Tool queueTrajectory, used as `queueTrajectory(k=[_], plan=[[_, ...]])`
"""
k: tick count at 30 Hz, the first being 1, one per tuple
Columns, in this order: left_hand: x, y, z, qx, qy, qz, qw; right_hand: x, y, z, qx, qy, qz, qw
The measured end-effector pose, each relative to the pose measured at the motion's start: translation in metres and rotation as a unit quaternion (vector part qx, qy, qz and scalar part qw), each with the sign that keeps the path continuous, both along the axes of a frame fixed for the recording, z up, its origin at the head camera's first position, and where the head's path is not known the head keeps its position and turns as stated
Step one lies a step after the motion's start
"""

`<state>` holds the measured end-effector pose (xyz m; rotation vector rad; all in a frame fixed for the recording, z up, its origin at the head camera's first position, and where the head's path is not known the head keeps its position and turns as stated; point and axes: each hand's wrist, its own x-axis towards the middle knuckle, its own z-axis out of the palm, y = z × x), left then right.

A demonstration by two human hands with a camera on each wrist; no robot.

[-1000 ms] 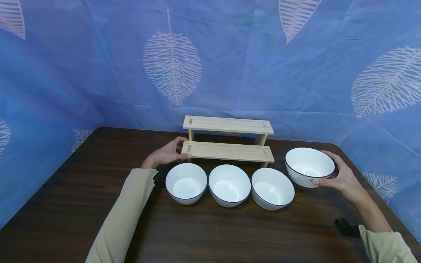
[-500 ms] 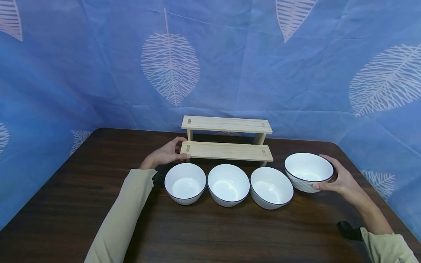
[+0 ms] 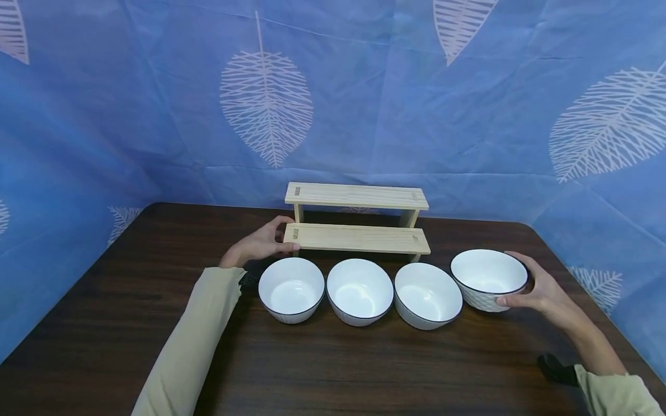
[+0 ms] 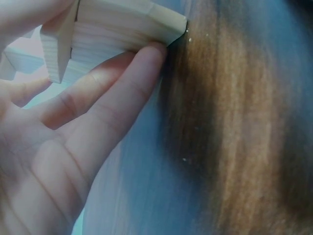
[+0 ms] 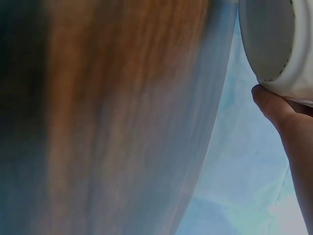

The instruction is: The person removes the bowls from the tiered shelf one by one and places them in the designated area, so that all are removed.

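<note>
My left hand (image 3: 262, 238) grips the left end of the lower step of a two-tier wooden shelf (image 3: 359, 237). Up close in the left wrist view, the fingers (image 4: 105, 105) lie against the end of the pale wooden shelf (image 4: 115, 29). At the right, my right hand (image 3: 541, 290) holds a white bowl (image 3: 486, 294) with a dark rim and a textured outside, thumb on the near side. The right wrist view shows the underside of this bowl (image 5: 266, 39), held off the table. Its other fingers are mostly hidden behind the bowl.
Three similar white bowls stand in a row before the shelf: a left bowl (image 3: 291, 290), a middle bowl (image 3: 359, 292) and a right bowl (image 3: 428, 296), close to the held one. Under them is a dark wooden table (image 3: 333, 370). A blue leaf-print cloth (image 3: 364, 104) hangs behind.
The right hand has brought its bowl lower and a little toward the near side, beside the row. The left hand keeps its grip on the shelf. The whole head view has shifted slightly.
</note>
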<state>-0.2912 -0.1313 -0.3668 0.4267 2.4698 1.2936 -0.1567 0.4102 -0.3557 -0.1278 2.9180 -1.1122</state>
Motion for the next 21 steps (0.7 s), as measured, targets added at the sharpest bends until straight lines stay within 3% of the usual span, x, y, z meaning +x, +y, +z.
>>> queueTrajectory(k=[9,14,16,21], plan=[[0.000,-0.002,-0.001,-0.003,0.001,-0.004,1.0000,0.006,0.010,-0.004,-0.017,-0.030,0.049,0.998],[0.000,-0.002,0.000,-0.009,0.006,-0.013,0.9999,0.011,0.024,-0.013,-0.041,-0.053,0.096,0.993],[0.000,-0.003,0.001,-0.010,0.009,-0.016,0.9998,0.011,0.031,-0.018,-0.073,-0.051,0.126,0.988],[0.000,-0.005,0.003,-0.006,0.012,-0.019,0.9997,0.010,0.043,-0.023,-0.174,-0.044,0.198,0.963]])
